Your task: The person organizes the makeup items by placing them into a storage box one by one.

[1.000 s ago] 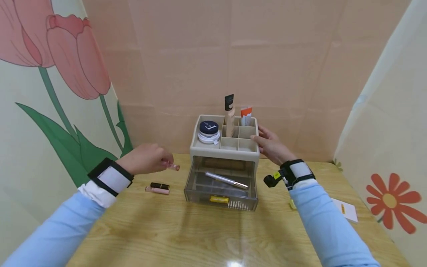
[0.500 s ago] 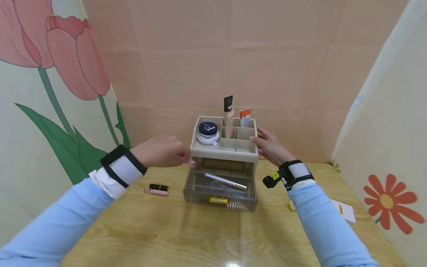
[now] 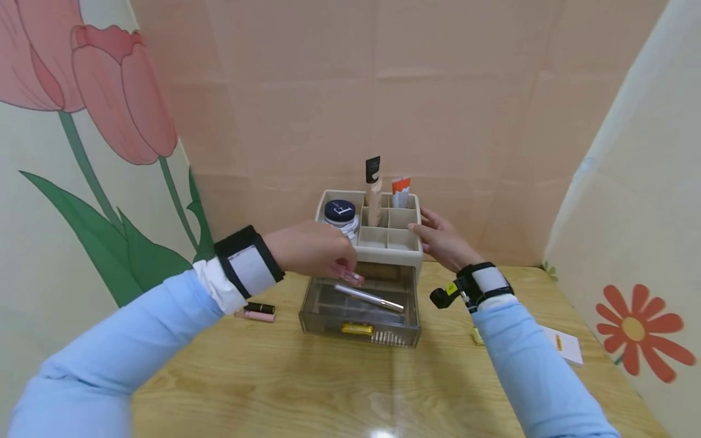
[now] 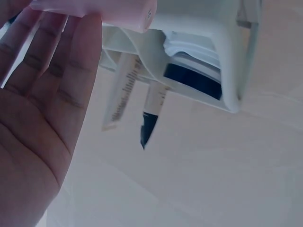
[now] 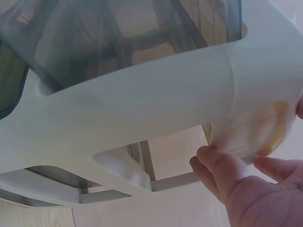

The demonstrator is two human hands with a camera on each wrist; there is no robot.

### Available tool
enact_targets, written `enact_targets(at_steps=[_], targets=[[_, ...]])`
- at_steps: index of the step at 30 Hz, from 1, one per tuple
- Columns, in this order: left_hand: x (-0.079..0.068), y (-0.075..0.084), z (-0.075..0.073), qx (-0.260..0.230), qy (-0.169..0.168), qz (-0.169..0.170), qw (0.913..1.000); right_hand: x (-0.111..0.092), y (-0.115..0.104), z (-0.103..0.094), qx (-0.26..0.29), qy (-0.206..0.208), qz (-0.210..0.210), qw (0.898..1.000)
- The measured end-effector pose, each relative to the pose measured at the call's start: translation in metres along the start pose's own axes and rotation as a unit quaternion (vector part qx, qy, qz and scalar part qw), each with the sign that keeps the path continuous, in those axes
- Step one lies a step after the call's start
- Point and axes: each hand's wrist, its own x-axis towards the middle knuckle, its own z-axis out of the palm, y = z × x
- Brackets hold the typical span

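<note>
My left hand (image 3: 314, 249) pinches a pink lipstick tube (image 3: 350, 277) over the pulled-out smoky drawer (image 3: 358, 328). The left wrist view shows the same glossy tube (image 4: 125, 12) across the fingertips. Inside the drawer lies a slim silver pen-like tube (image 3: 369, 298). My right hand (image 3: 443, 243) grips the right side of the cream makeup organizer (image 3: 383, 255), thumb at the rim; the right wrist view has its fingers against the side wall. The organizer's top holds a navy-lidded compact (image 3: 339, 211), partly hidden by my left hand, a beige tube (image 3: 375, 204) and an orange-and-white tube (image 3: 401, 191).
A black tube (image 3: 261, 308) and a pink tube (image 3: 257, 316) lie on the wooden table (image 3: 328, 389) left of the drawer. To the right are a white box (image 3: 566, 347) and a small yellow thing (image 3: 477, 336), partly behind the right sleeve. Walls stand at the back and sides.
My left hand has carried the pink lipstick tube rightward, from beside the organizer to over the open drawer. My right hand keeps its grip on the organizer's side.
</note>
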Motion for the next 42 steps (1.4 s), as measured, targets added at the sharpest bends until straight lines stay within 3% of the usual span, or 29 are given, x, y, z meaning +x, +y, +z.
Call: enact_targets(at_steps=[7,15,26,38,42], targets=[[0.024,0.009,0.005,0.001,-0.039,0.012,0.9992,0.000,0.000,0.001,0.006,0.004,-0.002,1.000],[0.041,0.015,0.013,-0.005,-0.077,0.023,0.9967,-0.002,-0.001,0.001,0.001,-0.001,0.003,1.000],[0.056,0.017,0.028,-0.019,-0.121,0.017,0.9923,-0.004,-0.001,0.002,-0.009,0.000,0.009,1.000],[0.071,0.022,0.044,0.016,-0.150,0.054,0.9871,-0.004,0.000,0.003,-0.014,0.001,0.007,1.000],[0.073,0.023,0.050,0.008,-0.156,0.055,0.9862,-0.004,0.001,0.002,-0.013,0.003,0.011,1.000]])
